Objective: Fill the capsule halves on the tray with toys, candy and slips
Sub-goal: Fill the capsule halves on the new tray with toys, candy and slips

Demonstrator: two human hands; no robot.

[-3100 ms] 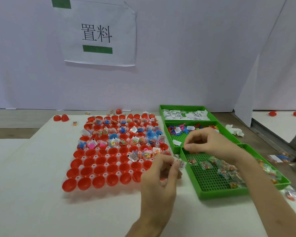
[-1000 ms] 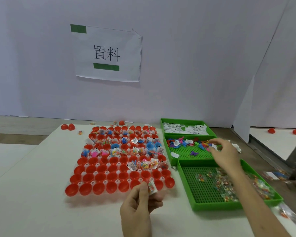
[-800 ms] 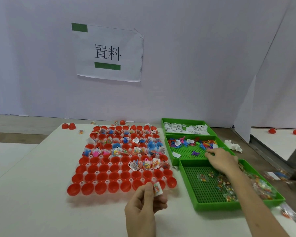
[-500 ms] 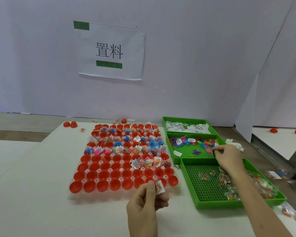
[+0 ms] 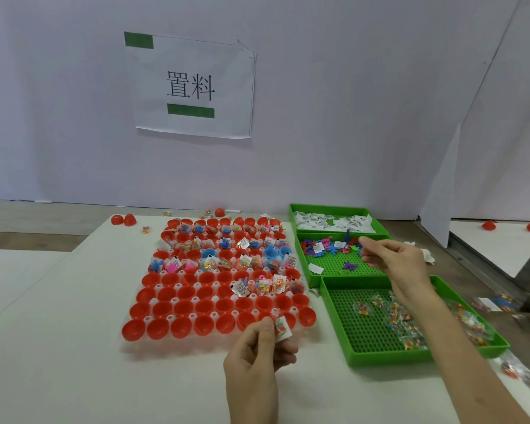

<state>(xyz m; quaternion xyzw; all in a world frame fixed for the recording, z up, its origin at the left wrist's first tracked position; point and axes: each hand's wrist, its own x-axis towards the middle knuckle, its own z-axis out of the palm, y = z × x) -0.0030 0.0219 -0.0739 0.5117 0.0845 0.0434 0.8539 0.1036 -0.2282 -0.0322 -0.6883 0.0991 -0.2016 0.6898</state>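
Left hand low centre, just in front of the capsule tray. Its thumb and curled fingers pinch a candy packet, held upright over the nearest row. Right hand hovers over the toy tray, the middle of three green trays to the right of the capsule tray. Its thumb and fingers are curled close together, cannot tell if anything is between them. Red capsule halves sit in rows in the clear tray. The far rows hold toys, candy packets and slips, with a few blue halves among them. The nearest rows are bare, and the next row up is filled only at its right end. Plastic toys lie at the toy tray's far end. Slip tray is farthest, holding white paper slips. Candy tray is nearest, packets scattered over its right half. All on a white table. Two loose red halves lie at the far left, with a printed sign on the wall behind
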